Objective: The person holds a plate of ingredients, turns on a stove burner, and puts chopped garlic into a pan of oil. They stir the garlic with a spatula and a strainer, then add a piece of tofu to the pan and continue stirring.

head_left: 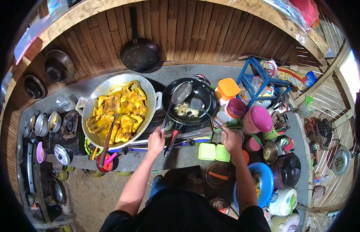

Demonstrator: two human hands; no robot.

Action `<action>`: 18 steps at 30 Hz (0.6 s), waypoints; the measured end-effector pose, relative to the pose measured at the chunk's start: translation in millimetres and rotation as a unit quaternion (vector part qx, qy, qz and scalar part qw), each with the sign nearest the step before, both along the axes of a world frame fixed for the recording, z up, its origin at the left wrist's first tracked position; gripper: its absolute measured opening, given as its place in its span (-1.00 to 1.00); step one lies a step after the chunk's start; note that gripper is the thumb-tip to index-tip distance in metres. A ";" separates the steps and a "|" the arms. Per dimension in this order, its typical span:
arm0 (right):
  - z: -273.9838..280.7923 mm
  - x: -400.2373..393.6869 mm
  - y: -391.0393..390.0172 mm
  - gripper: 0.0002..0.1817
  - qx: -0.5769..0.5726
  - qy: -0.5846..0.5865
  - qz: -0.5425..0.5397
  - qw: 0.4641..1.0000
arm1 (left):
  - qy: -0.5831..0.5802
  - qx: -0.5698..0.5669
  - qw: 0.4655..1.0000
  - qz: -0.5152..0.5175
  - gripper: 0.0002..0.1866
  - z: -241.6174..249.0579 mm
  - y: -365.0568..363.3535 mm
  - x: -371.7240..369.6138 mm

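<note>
My left hand [156, 142] is closed round the long handle of a mesh strainer [182, 92], whose round head hangs over the upper left of a black frying pan [205, 87]. In my right hand [231, 140] is a spatula [196, 103], its blade down in the pan. Pale, shredded-looking food [184, 110] lies in the pan near both tools; I cannot make out its kind. The pan sits on the stove, its black and red handle pointing toward me between my hands. Left of it stands a large metal wok [84, 123] full of yellow-coated chicken pieces [127, 100], with a wooden-handled utensil [107, 141] resting in it.
Right of the pan are an orange-lidded container [228, 87], a pink-lidded tub [261, 119] and a blue rack [261, 77]. Light green boxes [207, 151] lie at the counter's front. A blue basin [265, 170] stands beside my right arm. Another pan [140, 56] hangs behind.
</note>
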State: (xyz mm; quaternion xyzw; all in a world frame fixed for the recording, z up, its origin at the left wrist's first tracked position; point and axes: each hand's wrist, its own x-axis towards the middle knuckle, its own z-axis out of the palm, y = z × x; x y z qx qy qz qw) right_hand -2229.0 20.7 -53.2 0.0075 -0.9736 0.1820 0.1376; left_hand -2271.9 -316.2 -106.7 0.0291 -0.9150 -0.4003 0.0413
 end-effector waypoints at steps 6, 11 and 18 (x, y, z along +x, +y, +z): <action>-8.0 -23.1 2.9 -0.64 0.034 -0.044 -0.107 0.993 | 0.011 -0.008 1.000 0.011 -0.69 -4.2 1.6 -3.1; 3.9 -23.5 -11.8 -0.62 0.029 -0.147 -0.098 0.984 | 0.004 -0.003 1.000 0.011 -0.71 -0.3 1.0 -4.2; -26.1 -30.0 -0.5 -0.70 -0.133 -0.057 0.008 0.989 | -0.003 -0.008 1.000 0.008 -0.69 2.9 0.2 -5.0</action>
